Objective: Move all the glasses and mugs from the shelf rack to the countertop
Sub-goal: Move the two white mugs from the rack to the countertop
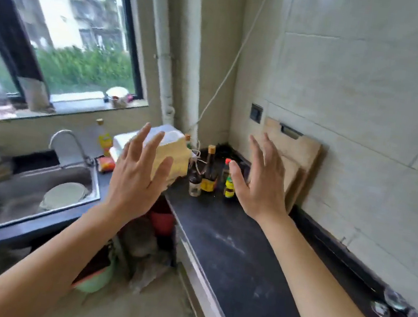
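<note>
Hands: left hand [136, 175], right hand [262, 186] fingers spread, empty | glasses [399, 316] on countertop [231, 245], well apart

A kitchen corner with pale tiled walls [370, 80]. On the left, a dark-framed window [60, 34] lets in daylight and looks out on greenery and apartment blocks. White pipes [166, 68] run down the corner. A steel sink [26, 196] with a curved tap [68, 141] sits below the sill. A dark table [238, 254] runs along the right wall, wooden cutting boards [300, 159] leaning against the tiles. The floor [136, 310] is grey.
</note>
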`<state>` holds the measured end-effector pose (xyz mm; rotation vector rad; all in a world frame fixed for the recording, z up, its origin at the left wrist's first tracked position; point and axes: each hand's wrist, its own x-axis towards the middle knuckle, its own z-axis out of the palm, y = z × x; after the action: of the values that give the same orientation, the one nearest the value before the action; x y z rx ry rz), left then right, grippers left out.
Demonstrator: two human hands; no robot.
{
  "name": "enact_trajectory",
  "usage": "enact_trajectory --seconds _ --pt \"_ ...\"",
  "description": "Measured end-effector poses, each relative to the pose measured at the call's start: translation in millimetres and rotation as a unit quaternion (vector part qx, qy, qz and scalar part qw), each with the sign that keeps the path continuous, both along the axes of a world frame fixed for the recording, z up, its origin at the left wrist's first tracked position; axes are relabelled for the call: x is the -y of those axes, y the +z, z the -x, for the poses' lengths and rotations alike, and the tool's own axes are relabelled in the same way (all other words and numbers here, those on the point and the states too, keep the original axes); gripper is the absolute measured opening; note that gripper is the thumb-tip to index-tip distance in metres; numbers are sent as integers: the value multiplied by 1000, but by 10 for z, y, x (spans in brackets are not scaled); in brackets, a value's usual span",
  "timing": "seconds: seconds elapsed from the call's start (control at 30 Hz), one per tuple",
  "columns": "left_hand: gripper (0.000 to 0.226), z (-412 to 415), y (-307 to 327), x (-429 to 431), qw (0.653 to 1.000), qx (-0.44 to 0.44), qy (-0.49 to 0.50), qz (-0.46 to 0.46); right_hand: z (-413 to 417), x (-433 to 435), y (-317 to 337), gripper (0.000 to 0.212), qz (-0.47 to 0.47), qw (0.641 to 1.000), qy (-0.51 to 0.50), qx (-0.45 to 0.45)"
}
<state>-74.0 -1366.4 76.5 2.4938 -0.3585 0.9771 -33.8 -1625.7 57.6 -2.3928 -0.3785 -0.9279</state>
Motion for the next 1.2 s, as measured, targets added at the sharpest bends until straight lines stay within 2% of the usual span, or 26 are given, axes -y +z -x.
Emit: enact_trajectory --seconds 0.3,0.53,0.83,1.0,1.2 --pt "66 900 220 -3341 983 11 183 -27 26 -3599 244 69 4 986 152 63" --pt "68 1605 110 -5437 943 -27 331 4 267 -6213 115 69 24 957 288 40" --pt "68 1847 -236 -7208 899 -41 435 39 266 -8459 -176 70 50 911 410 21" --pt "67 1555 -379 -8356 883 -58 465 36 -156 -9700 -417 72 45 900 434 -1" --pt "73 1114 -240 -9677 873 -86 480 32 -671 -11075 -260 74 39 891 452 -11"
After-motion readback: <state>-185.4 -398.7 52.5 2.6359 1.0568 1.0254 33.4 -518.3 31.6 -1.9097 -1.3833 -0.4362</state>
